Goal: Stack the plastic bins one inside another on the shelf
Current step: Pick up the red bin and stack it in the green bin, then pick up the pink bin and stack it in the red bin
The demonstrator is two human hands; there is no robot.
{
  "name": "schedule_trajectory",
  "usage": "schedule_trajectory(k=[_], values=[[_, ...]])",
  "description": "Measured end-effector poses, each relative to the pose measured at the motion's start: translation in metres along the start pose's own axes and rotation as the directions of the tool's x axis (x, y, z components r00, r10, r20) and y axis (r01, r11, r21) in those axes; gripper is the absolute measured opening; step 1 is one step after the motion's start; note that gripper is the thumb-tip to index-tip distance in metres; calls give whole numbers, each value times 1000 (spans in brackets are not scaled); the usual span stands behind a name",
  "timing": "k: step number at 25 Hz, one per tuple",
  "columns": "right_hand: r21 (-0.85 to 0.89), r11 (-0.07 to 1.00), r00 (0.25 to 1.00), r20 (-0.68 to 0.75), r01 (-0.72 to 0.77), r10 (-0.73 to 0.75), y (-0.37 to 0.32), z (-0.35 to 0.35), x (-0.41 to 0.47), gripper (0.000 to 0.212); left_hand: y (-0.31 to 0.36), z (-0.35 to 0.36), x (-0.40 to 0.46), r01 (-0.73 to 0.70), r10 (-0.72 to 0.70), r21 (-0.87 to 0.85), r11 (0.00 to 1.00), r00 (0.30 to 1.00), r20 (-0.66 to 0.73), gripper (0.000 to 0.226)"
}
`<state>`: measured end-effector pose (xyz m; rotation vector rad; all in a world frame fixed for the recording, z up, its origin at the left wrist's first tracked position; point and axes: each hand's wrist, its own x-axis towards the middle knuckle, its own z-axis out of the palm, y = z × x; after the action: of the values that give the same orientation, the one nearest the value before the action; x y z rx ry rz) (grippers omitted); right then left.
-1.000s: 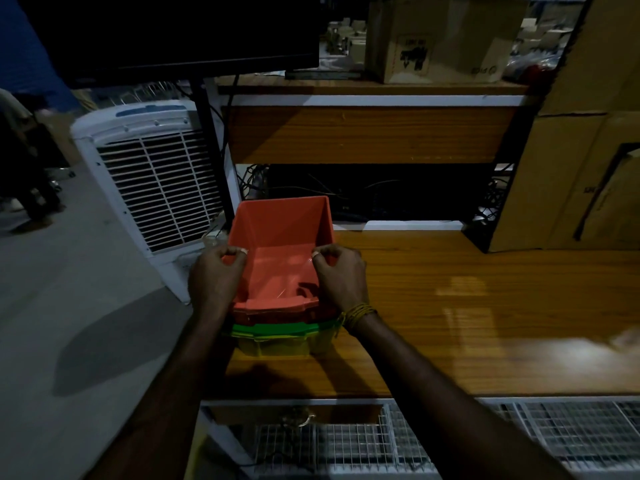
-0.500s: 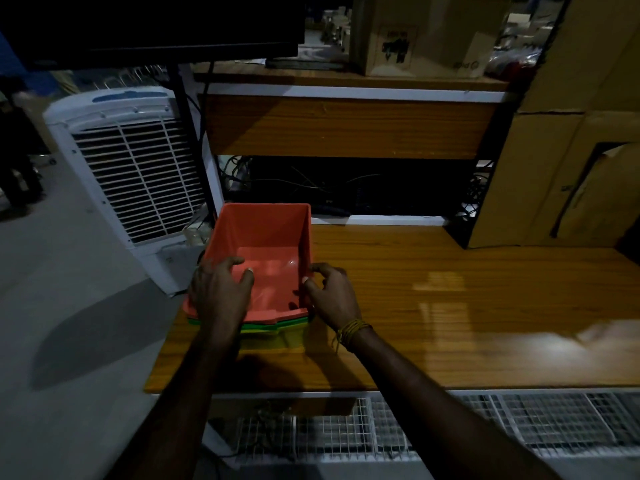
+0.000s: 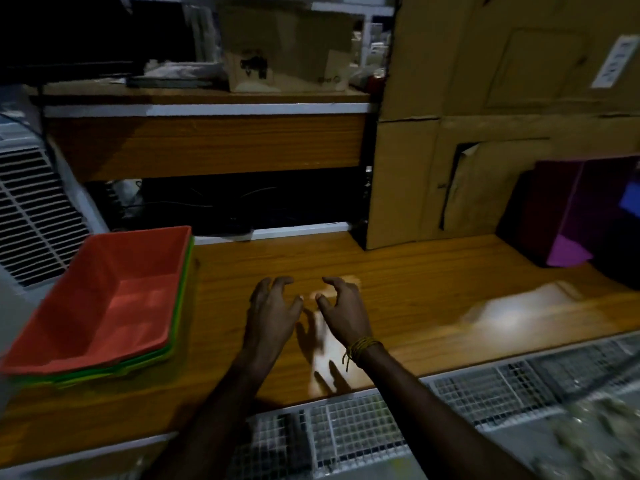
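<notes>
The red bin sits nested in the green bins at the left edge of the wooden shelf, seated low with only the green rims showing beneath it. Half a second ago both hands were on its sides; now they have let go. The left hand and right hand hover over the middle of the shelf, fingers loosely curled and holding nothing. The stack looks finished. A purple box stands at the right.

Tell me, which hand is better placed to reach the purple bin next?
Probably the right hand: it hangs empty on the side nearer the purple bin. The left hand is nearer the red bin.
</notes>
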<state>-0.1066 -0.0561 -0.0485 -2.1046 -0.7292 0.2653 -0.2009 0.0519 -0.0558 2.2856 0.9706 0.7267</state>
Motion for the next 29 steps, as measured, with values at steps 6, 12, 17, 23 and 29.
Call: schedule_trajectory(k=[6, 12, 17, 23, 29], values=[[-47, 991, 984, -133, -129, 122, 97, -107, 10, 45, 95, 105, -15, -101, 112, -65, 993, 973, 200, 46], [3, 976, 955, -206, -218, 214, 161, -161, 11, 47, 162, 174, -26, -208, 212, -49, 977, 907, 364, 52], [43, 953, 918, -257, -300, 301, 196, -191, 23, 50, 193, 219, -10, -229, 213, -23, 973, 862, 461, 55], [49, 935, 875, -339, -351, 346, 230, -233, 74, 52, 240, 277, 37, -283, 298, -108, 953, 815, 496, 58], [88, 913, 811, -430, -399, 396, 255, -273, 125, 52, 290, 329, 88, -359, 399, -181, 915, 754, 521, 58]])
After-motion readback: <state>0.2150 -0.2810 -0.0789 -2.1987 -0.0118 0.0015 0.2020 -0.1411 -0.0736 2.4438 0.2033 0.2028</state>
